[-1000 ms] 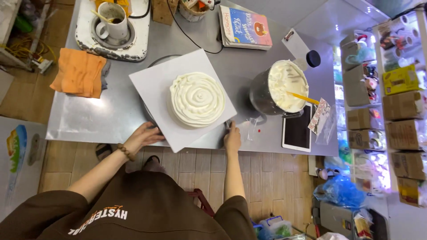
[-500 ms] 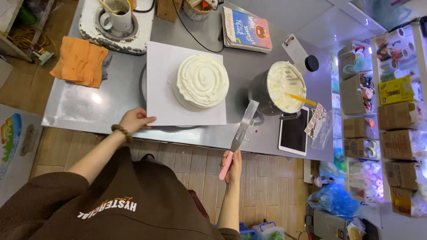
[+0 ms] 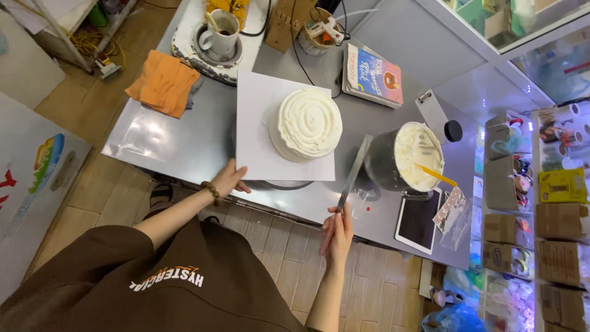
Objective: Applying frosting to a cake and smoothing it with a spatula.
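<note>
Cake [image 3: 308, 123] on the white square board [image 3: 261, 132] mid-bench [image 3: 153, 144] is fully coated in cream with swirl ridges on top; left hand [image 3: 228, 179] grips the board's near corner, right hand [image 3: 337, 235] is clamped on a long spatula [image 3: 353, 175] pointing toward the cream pot [image 3: 402, 158], so smoothing looks unfinished.

turntable [image 3: 279, 184] mostly hidden under white board [image 3: 258, 132], spatula handle (inside right hand [image 3: 337, 237]) unseen
</note>
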